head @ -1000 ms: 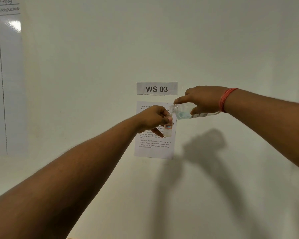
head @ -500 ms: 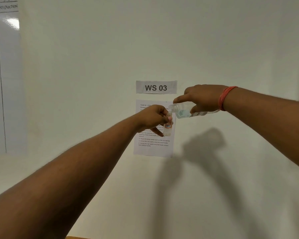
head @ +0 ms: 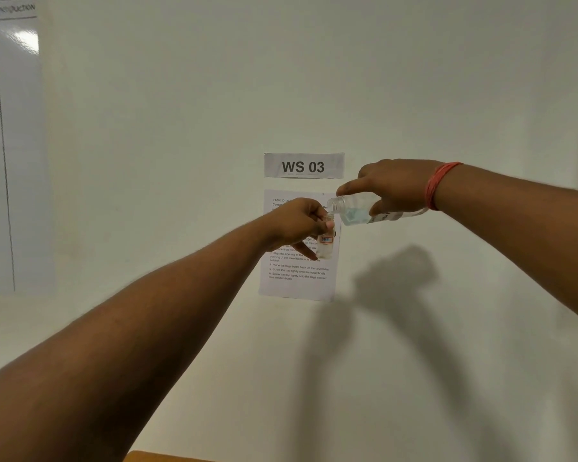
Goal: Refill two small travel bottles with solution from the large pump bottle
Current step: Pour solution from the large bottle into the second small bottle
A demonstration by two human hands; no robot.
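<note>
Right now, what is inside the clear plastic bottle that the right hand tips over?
The clear plastic bottle, tipped in the right hand, holds pale blue liquid pooled along its low side; the neck is empty and uncapped. Fingers and a label cover the bottle's rear part.

travel bottle [head: 325, 245] half hidden, sheet text [head: 297, 271] blurred

Over the last second little shifted. The right hand [head: 394, 188] carried the large bottle [head: 357, 210] a touch lower and closer to the left hand [head: 301, 225], so its open neck came to lie right at the mouth of the small travel bottle [head: 326, 243], nearly touching where earlier a slight gap showed. The right forefinger stretched out further along the top of the neck. Both hands drifted slightly up toward the "WS 03" sign [head: 303, 165].
</note>
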